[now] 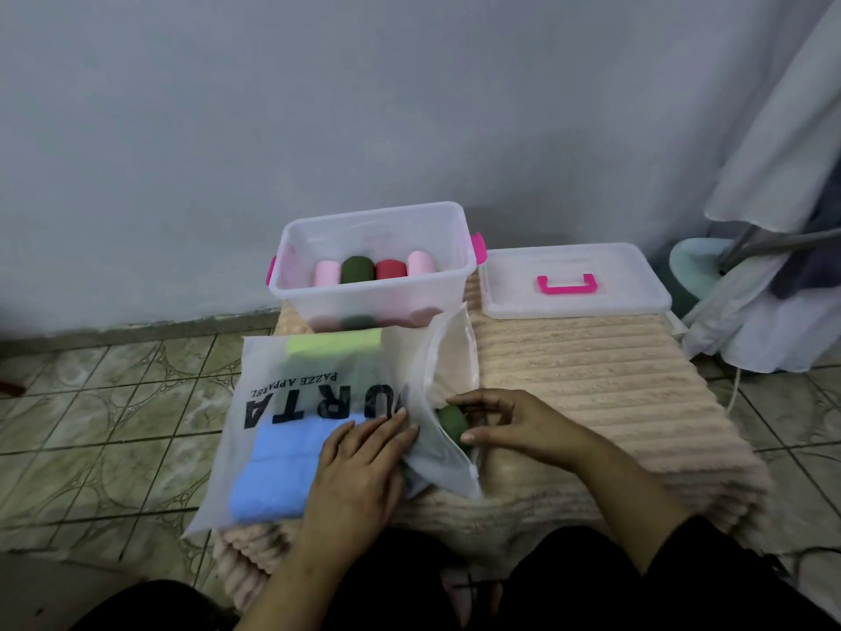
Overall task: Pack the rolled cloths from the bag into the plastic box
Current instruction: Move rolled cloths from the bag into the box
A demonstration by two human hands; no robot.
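A frosted plastic bag (291, 403) with black lettering lies on the beige mat; blue cloths (273, 471) and a light green cloth (334, 342) show through it. My left hand (359, 466) lies flat on the bag near its open mouth. My right hand (509, 425) reaches into the mouth and grips a dark green rolled cloth (450, 423). Behind the bag stands the clear plastic box (377, 230) with pink latches. Inside it lie several rolls in a row: pink (326, 271), dark green (357, 268), red (390, 268) and pink (421, 262).
The box's clear lid (573, 257) with a pink handle lies on the ribbed beige mat (591, 380) to the right of the box. Green patterned floor tiles (113, 425) surround the mat. A grey wall rises behind, and pale hanging fabric (773, 220) stands at the right.
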